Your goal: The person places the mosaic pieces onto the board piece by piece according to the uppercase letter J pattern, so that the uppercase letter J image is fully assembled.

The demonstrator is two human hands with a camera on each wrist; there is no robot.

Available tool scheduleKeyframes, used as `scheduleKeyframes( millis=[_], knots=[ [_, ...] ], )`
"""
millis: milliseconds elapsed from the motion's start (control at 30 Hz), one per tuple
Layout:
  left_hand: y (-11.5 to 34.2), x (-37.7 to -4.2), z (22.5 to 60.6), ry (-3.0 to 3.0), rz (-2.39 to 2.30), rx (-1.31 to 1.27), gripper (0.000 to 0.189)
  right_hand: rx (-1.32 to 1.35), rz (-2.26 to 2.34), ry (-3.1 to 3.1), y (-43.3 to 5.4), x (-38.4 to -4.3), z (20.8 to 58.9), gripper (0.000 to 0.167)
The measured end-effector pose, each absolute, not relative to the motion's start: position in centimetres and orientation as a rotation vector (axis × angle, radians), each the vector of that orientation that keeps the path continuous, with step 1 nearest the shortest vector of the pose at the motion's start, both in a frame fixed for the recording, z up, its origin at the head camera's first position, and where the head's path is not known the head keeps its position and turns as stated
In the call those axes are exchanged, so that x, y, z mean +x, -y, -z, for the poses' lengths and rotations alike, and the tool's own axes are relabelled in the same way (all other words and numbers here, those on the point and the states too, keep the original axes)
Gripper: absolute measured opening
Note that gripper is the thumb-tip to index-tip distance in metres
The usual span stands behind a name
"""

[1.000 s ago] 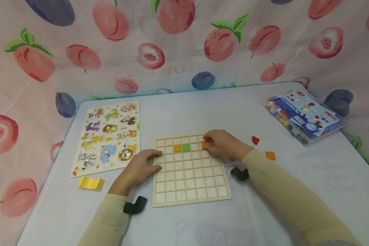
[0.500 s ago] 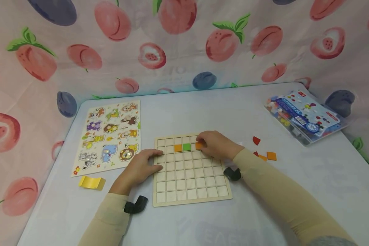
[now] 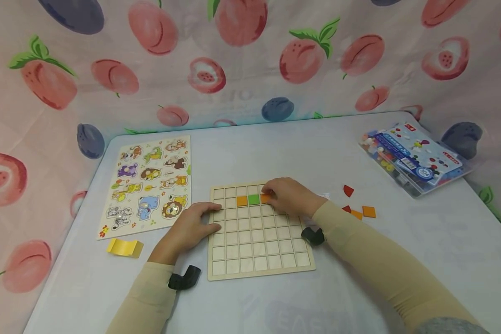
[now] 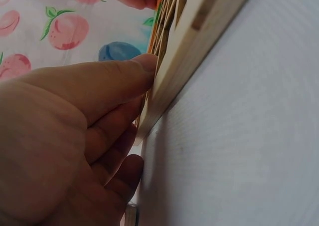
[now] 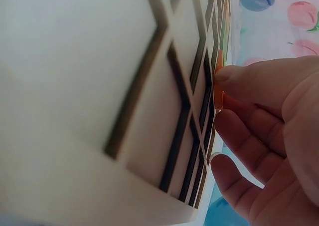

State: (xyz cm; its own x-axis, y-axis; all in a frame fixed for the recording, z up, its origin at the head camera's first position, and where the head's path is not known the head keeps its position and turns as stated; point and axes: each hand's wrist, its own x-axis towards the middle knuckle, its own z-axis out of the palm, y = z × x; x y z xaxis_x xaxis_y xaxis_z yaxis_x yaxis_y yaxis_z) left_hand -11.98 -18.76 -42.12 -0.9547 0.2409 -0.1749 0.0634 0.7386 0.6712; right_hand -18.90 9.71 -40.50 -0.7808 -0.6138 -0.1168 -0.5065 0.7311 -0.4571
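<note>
A pale wooden grid board [image 3: 257, 239] lies mid-table. In its second row an orange tile [image 3: 242, 201] and a green tile [image 3: 253, 199] sit side by side. My right hand [image 3: 292, 197] pinches another orange tile [image 5: 219, 81] between thumb and finger, at the cell just right of the green one. Seen from the right wrist, that tile is low over the grid, its far side partly behind the thumb. My left hand [image 3: 190, 226] rests at the board's left edge, thumb and index finger spread apart; the left wrist view has the thumb touching the rim.
An animal puzzle board [image 3: 149, 224] lies at the left, with a yellow curved block [image 3: 124, 247] below it. To the right are red pieces [image 3: 348, 190] and loose orange tiles [image 3: 369, 212]. A clear plastic box [image 3: 415, 157] of coloured parts stands at back right.
My right hand has slid leftward over the board with the orange tile, bringing it up beside the green one. Loose pieces behind the right forearm have come into view. The left hand has stayed put.
</note>
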Motion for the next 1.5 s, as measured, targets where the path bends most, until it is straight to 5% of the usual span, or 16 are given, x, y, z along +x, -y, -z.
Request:
scheduleKeyframes(
  millis=[500,1500],
  knots=[
    [18.6,-12.0,42.2,-2.685,-1.013,0.213,0.045,-0.718,0.709,-2.651,-10.5,-19.1,39.1,0.037],
    [18.7,-11.9,42.2,-2.689,-1.038,0.236,0.046,-0.237,0.571,-2.759,-26.2,-14.8,38.9,0.048]
  ],
)
